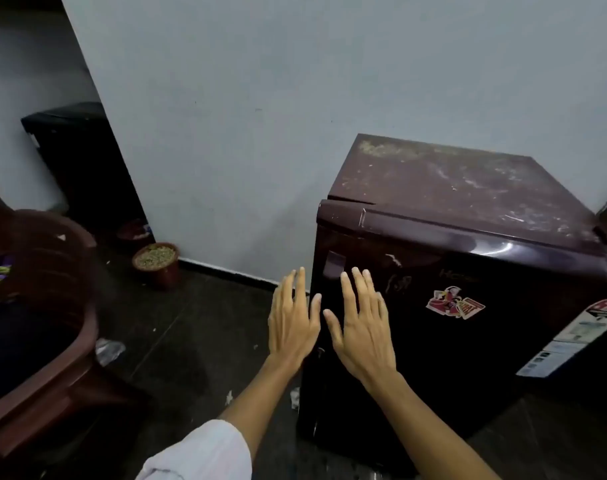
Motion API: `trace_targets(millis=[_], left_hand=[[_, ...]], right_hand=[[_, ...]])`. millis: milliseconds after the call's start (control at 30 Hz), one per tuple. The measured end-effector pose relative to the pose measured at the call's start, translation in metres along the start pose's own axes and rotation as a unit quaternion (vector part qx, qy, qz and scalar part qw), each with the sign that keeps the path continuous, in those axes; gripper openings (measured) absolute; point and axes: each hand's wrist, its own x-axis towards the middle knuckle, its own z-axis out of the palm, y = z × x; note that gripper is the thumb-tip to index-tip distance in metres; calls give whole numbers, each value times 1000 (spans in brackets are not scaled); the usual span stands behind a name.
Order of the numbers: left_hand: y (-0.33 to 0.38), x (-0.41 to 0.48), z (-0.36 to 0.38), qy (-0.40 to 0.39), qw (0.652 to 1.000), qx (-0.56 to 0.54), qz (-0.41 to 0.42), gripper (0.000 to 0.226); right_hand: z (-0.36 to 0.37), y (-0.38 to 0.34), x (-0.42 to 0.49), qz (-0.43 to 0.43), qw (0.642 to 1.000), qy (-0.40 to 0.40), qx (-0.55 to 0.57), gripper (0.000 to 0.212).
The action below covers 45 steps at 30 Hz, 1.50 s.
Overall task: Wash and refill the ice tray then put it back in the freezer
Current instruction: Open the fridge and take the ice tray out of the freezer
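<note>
Head view: both flat hands, left hand (292, 323) and right hand (360, 327), before closed fridge (468, 323).

I log a dark tiled floor (177, 341) carrying a maroon fridge (433, 323) against the wall, a brown plastic chair (52, 306), a clay pot (158, 263), and scattered white scraps (109, 349).

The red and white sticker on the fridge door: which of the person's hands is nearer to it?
Right. The right hand is just left of the sticker; the left hand is farther left, at the door's edge.
</note>
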Motion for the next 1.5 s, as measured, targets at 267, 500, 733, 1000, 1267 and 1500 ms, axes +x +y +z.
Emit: trace_targets(millis=[267, 500, 733, 1000, 1267, 1500], left_hand=[[-18, -16, 37, -167, 954, -229, -99, 50], [-36, -15, 56, -190, 915, -311, -172, 48], [-53, -9, 61, -198, 894, -360, -181, 44], [-53, -11, 59, -191, 914, -336, -128, 43], [-54, -8, 62, -183, 936, -285, -97, 47], [-61, -33, 58, -138, 961, -239, -32, 43]], right_hand=[[8, -17, 10, 105, 963, 11, 248, 66], [21, -15, 23, 208, 910, 19, 357, 57], [26, -8, 37, 225, 921, 15, 317, 33], [29, -12, 35, 231, 923, 27, 306, 37], [21, -18, 35, 231, 922, 28, 310, 32], [13, -23, 6, 209, 925, 26, 317, 28]])
